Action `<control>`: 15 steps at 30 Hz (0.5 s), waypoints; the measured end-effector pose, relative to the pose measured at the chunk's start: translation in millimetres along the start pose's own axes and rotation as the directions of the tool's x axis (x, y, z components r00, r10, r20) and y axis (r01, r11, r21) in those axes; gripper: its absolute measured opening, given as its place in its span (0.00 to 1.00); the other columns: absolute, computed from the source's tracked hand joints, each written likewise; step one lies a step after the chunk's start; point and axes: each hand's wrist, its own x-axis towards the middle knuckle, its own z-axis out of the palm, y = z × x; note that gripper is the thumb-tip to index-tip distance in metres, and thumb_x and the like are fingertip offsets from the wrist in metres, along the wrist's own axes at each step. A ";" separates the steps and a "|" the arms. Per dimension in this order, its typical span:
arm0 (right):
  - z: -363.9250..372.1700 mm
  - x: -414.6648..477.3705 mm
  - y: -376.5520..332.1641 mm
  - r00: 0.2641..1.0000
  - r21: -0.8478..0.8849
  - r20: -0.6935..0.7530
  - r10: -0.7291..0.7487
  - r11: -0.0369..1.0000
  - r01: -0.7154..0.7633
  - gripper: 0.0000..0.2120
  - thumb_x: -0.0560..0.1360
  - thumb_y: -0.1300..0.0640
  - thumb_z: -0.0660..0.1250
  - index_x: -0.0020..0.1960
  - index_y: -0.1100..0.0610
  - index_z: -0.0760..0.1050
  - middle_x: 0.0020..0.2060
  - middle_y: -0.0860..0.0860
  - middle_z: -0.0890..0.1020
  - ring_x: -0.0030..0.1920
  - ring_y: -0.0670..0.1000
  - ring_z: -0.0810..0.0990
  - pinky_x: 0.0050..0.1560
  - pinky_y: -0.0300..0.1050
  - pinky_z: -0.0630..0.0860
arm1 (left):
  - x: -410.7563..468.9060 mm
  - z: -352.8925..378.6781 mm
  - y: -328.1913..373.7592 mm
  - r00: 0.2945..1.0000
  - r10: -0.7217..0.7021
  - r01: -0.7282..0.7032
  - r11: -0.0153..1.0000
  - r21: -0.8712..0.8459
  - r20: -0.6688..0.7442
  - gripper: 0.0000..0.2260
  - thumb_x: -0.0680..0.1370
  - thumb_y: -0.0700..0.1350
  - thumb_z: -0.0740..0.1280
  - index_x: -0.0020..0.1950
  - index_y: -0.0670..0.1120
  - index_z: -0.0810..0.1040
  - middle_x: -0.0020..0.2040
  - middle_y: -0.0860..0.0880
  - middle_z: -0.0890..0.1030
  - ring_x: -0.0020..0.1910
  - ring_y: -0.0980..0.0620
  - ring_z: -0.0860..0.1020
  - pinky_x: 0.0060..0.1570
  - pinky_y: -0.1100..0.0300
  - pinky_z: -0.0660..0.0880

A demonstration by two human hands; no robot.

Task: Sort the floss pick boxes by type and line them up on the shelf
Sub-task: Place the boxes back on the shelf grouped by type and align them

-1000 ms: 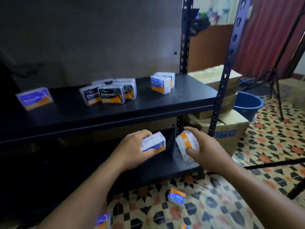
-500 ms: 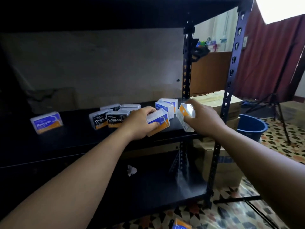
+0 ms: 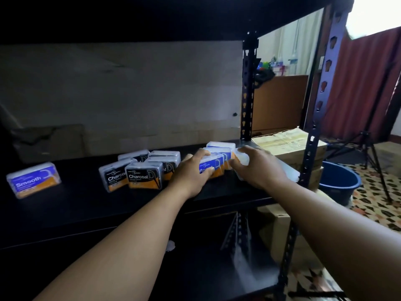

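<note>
My left hand (image 3: pixel 191 170) grips a blue-and-orange floss pick box (image 3: pixel 213 167) that rests on the black shelf (image 3: pixel 86 205), in front of two more blue boxes (image 3: pixel 221 146). My right hand (image 3: pixel 258 168) holds another box (image 3: pixel 240 158) just to the right, touching that group; most of this box is hidden by my fingers. To the left stands a cluster of several black Charcoal boxes (image 3: pixel 143 177). A lone blue Smooth box (image 3: pixel 33 181) sits at the far left of the shelf.
Black shelf posts (image 3: pixel 312 135) rise at the right corner. Cardboard boxes (image 3: pixel 286 146) and a blue bucket (image 3: pixel 338 181) stand beyond the shelf. A tripod (image 3: pixel 368 148) is on the patterned floor. A lower shelf (image 3: pixel 206 268) holds a small white scrap (image 3: pixel 170 246).
Both hands carried their boxes up from the lower shelf level and forward onto the middle shelf, arriving beside the blue boxes at its right end.
</note>
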 end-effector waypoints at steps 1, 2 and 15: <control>0.1 3.5 1.1 1.000 0.042 0.022 -0.005 0.999 0.004 0.28 0.75 0.34 0.59 0.70 0.46 0.71 0.63 0.53 0.76 0.62 0.56 0.75 0.56 0.49 0.71 | 2.9 1.0 -2.1 1.000 0.003 -0.003 1.000 0.002 0.000 0.18 0.78 0.53 0.68 0.67 0.56 0.71 0.53 0.48 0.74 0.53 0.45 0.77 0.49 0.60 0.67; 0.0 6.9 3.5 0.999 0.084 0.049 -0.012 0.996 0.008 0.27 0.76 0.37 0.58 0.71 0.47 0.71 0.65 0.53 0.75 0.63 0.56 0.74 0.59 0.50 0.71 | 4.9 2.0 -3.6 1.000 0.004 -0.004 1.000 0.006 -0.005 0.18 0.78 0.53 0.68 0.67 0.56 0.71 0.54 0.48 0.74 0.53 0.45 0.77 0.49 0.60 0.68; 19.2 25.7 16.8 0.996 0.199 0.064 0.066 0.977 -0.077 0.29 0.72 0.31 0.65 0.67 0.43 0.68 0.62 0.56 0.72 0.55 0.55 0.75 0.56 0.48 0.70 | 6.9 10.8 -14.0 0.998 0.043 -0.043 0.999 -0.003 -0.036 0.25 0.76 0.44 0.66 0.73 0.55 0.70 0.60 0.49 0.70 0.55 0.47 0.75 0.58 0.58 0.72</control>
